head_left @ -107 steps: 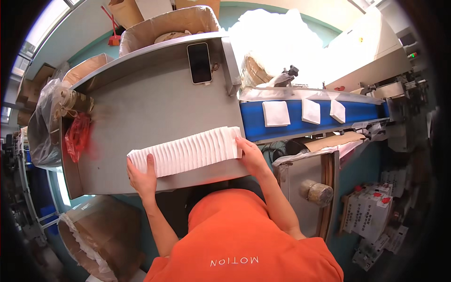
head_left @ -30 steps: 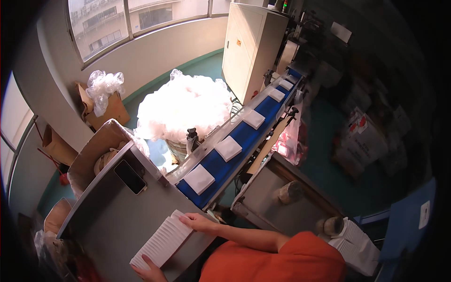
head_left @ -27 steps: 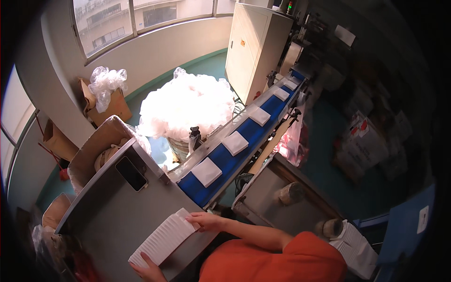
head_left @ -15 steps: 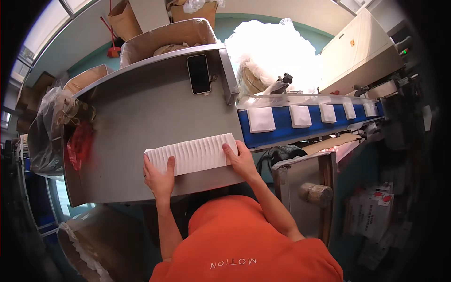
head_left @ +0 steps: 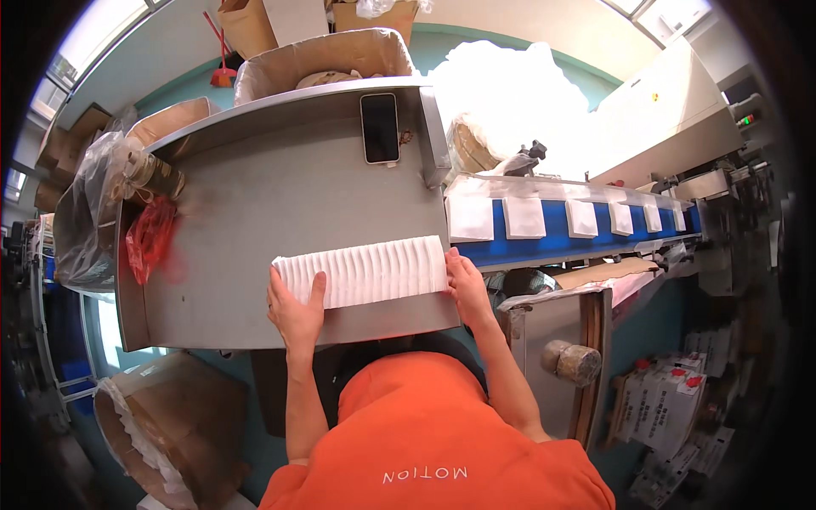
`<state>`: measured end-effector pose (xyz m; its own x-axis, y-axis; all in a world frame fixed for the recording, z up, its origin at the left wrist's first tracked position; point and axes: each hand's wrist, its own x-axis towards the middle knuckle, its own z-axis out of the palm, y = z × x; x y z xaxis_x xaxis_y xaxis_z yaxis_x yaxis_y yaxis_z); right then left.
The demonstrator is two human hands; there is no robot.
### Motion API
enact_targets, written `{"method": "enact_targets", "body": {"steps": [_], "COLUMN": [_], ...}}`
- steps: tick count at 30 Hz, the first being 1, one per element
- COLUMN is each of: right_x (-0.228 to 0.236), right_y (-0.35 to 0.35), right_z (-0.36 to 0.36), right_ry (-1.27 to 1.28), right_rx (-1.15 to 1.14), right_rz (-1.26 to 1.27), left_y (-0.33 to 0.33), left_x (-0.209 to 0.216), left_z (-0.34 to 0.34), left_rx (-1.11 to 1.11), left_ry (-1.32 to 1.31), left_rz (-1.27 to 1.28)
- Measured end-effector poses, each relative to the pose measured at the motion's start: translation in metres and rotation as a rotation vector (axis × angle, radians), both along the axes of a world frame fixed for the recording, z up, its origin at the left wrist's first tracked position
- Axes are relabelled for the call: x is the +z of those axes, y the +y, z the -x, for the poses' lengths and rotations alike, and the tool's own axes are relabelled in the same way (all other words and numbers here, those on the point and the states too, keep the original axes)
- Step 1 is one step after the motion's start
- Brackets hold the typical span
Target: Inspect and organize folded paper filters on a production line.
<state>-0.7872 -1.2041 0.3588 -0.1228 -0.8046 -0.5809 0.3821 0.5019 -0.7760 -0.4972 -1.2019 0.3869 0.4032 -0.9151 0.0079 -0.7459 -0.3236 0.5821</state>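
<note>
A white stack (head_left: 365,272) of thin folded pieces lies at the near right part of the grey desk (head_left: 255,187), running left to right. The left hand (head_left: 296,313) holds its left end, thumb apart on the near side and fingers around the corner. The right hand (head_left: 469,287) is at the right end, fingers close together; whether they grip or only touch, I cannot tell. A phone (head_left: 380,127) lies far right on the desk, a red bag (head_left: 150,238) at left. White squares (head_left: 524,218) sit in a row on the blue belt (head_left: 552,223) to the right.
</note>
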Motion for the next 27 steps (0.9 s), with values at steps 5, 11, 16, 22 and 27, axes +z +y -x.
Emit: {"method": "enact_targets", "body": {"steps": [5,11,16,22,27], "right_x": [-0.002,-0.019,0.007,0.007,-0.024], "right_y": [-0.002,0.016,-0.004,0.0,0.014], "right_z": [-0.022,0.014,-0.007,-0.017,0.013], "right_ry": [0.053,-0.233,0.114,0.122,-0.295], "right_rx": [0.124,0.18,0.043,0.154,0.206], "right_rz": [0.115,-0.097,-0.042,0.086,-0.059], "left_y": [-0.005,0.002,0.006,-0.001,-0.001], "left_x": [0.002,0.003,0.0,0.007,0.007], "left_z": [0.011,0.002,0.001,0.01,0.003], "left_rx": [0.001,0.014,-0.046,-0.078,-0.06], "left_ry": [-0.005,-0.015,0.086,0.018,0.013], "left_rz": [0.053,0.057,-0.031,0.018,0.008]}}
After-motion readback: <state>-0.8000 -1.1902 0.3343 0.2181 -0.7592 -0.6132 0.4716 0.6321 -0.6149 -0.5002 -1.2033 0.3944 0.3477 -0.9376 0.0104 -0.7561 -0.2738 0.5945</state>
